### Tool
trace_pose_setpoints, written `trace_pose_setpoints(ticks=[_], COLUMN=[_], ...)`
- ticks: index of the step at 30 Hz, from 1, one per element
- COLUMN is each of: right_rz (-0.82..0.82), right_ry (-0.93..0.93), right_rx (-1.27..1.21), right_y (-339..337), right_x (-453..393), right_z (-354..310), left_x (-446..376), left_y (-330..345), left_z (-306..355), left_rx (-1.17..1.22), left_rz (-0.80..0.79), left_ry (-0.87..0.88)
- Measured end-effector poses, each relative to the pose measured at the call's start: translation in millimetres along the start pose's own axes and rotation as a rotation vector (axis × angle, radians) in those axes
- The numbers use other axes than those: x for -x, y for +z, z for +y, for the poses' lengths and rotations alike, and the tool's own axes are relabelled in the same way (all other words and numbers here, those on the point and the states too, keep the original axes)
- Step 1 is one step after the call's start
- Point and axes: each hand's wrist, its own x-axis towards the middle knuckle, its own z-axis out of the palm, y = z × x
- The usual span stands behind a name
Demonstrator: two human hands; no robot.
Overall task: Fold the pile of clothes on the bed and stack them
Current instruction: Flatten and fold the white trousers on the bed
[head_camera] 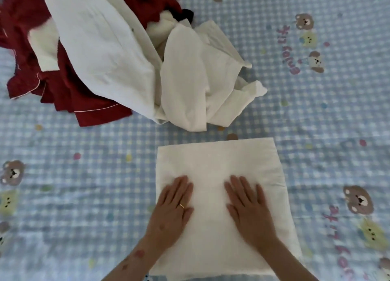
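Note:
A folded white garment [219, 158] lies flat as a rectangle on the bed in front of me. My left hand [171, 211] presses palm-down on its left half, fingers straight, a gold ring on one finger. My right hand [250, 211] lies flat on its right half, fingers straight too. Beyond it sits the unfolded pile: crumpled white clothes [130, 54] on top of dark red clothes [63, 86], with a small black piece [186, 14] showing at the back.
The bed is covered by a blue-and-white checked sheet [316, 116] printed with bears and pink lettering. Bare sheet stretches to the left and to the right of the folded garment.

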Motion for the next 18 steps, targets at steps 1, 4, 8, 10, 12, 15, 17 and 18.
trace_pose_setpoints(ticks=[1, 4, 8, 10, 12, 15, 17, 18], right_rz=[-0.004, 0.036, 0.106, 0.134, 0.216, 0.339, 0.414, 0.436], right_ry=[0.007, 0.391, 0.687, 0.758, 0.731, 0.671, 0.680, 0.701], right_rx=[0.053, -0.029, -0.491, -0.708, -0.741, -0.711, -0.654, -0.629], right_y=[1, -5, -16, -23, -36, -68, -91, -103], right_x=[3, 23, 31, 27, 26, 39, 58, 70], right_z=[24, 69, 65, 63, 71, 99, 138, 164], left_x=[4, 20, 31, 28, 19, 0, -20, -33], left_y=[4, 12, 2, -7, -21, -40, -46, -46], left_z=[-4, -2, 32, 42, 56, 99, 142, 166], left_rx=[-0.004, 0.209, 0.677, 0.751, 0.754, 0.784, 0.822, 0.853], left_rz=[-0.015, 0.073, 0.184, 0.160, 0.176, 0.210, 0.223, 0.233], left_ry=[-0.074, -0.406, -0.858, -0.944, -0.974, -0.965, -0.899, -0.858])
